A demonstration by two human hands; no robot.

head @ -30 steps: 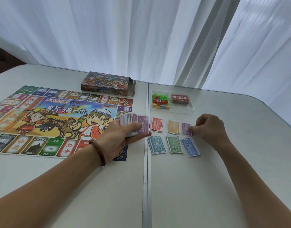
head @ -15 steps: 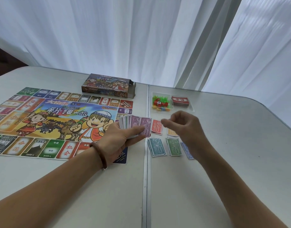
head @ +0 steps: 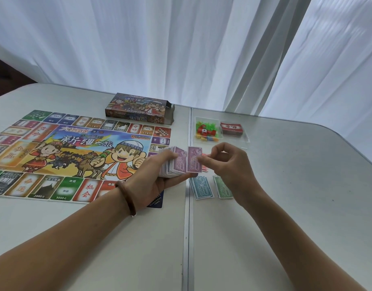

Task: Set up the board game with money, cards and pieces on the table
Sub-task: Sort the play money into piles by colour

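Our left hand (head: 151, 181) grips the money stack (head: 170, 166) while our right hand (head: 229, 166) pinches one purple note (head: 194, 159) at its edge, long axis upright, with the sorted piles (head: 201, 187) just beneath, nearer the right hand.

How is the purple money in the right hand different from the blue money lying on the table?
The purple note says 5000; the blue notes say 1000. The purple note is pinched by the right hand and held up off the table, while the blue notes lie flat on it. The purple note looks like a single one; the blue notes form a small pile. Both are rectangular paper play money.
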